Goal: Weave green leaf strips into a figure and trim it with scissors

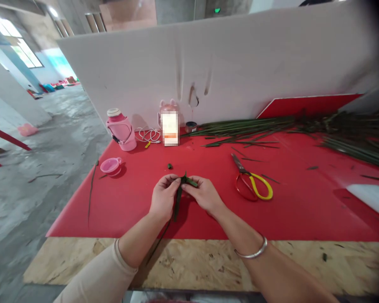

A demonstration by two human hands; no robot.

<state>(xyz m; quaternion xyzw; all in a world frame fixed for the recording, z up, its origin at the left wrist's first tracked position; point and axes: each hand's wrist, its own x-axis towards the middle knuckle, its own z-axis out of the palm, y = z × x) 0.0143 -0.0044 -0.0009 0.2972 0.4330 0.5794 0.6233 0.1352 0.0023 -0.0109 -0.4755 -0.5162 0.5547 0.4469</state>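
Between my two hands, above the red table cover (132,210), is a small folded green leaf strip (185,179) with a long end (177,206) hanging down toward me. My left hand (164,193) pinches it from the left, thumb on top. From the other side my right hand (205,194) grips it between thumb and fingers, a short stub sticking out near the fingertips. Just beyond my hands lies a small rolled piece of leaf (169,166). Scissors (251,181) with one yellow and one red handle rest to the right, blades partly apart.
A pink bottle (121,132), a pink cup (111,166), a white cable (149,134) and a lit phone (170,128) stand or lie at the back left. Long green leaves (255,126) are heaped along the white panel (240,63). Bare chipboard (202,261) edges the front.
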